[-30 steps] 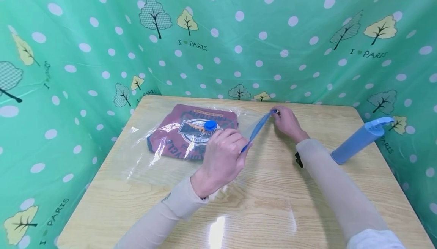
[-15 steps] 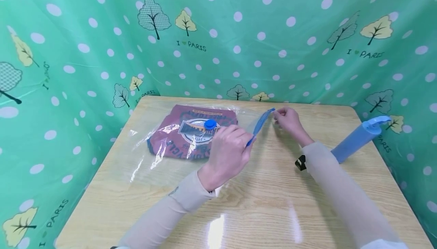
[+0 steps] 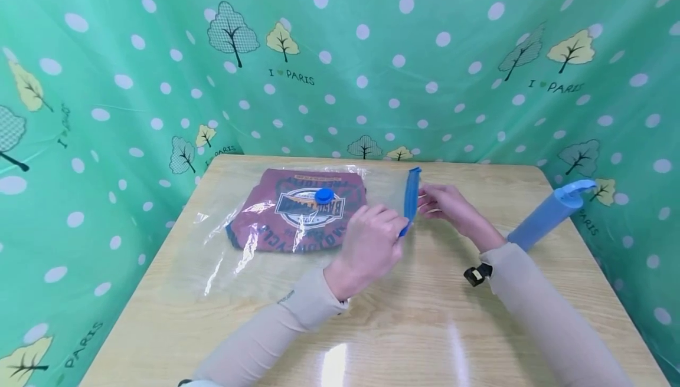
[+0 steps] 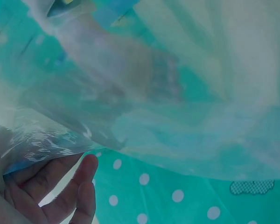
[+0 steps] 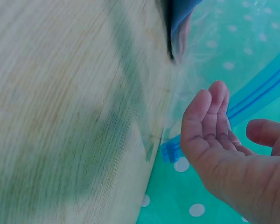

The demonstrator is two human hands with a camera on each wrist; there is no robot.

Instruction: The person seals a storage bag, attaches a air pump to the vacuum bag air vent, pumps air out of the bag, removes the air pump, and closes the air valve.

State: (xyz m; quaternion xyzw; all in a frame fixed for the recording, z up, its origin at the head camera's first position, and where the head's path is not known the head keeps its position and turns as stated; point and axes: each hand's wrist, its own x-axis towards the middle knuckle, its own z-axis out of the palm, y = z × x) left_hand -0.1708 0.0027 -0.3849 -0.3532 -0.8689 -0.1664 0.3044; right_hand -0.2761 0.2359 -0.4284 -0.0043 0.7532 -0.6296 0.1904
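1. Left hand (image 3: 372,248): fingers curled, gripping the near end of the blue strip (image 3: 411,193) at the bag's right edge.
2. Right hand (image 3: 448,207): fingers loosely bent, thumb apart, holding nothing; it lies just right of the bag, beside the strip's middle. Whether it touches the strip cannot be told.
3. Bag (image 3: 207,257): clear film, lying flat on the table (image 3: 419,340) except toward the strip, which appears lifted.
4. Handling, as judged: the left grip should hold the strip taut and straight; the right thumb and fingertips would best pinch it squarely, with even pressure and no film folded between. A slack strip could buckle.
5. Cloth (image 3: 287,230): maroon, printed, inside the bag, clear of the strip, as it should be.
6. Valve (image 3: 324,196): blue, round, atop the bag, over the cloth.
7. Pump (image 3: 547,216): blue, well right of the bag.
8. Curtain (image 3: 382,98): green, dotted, behind the bag.
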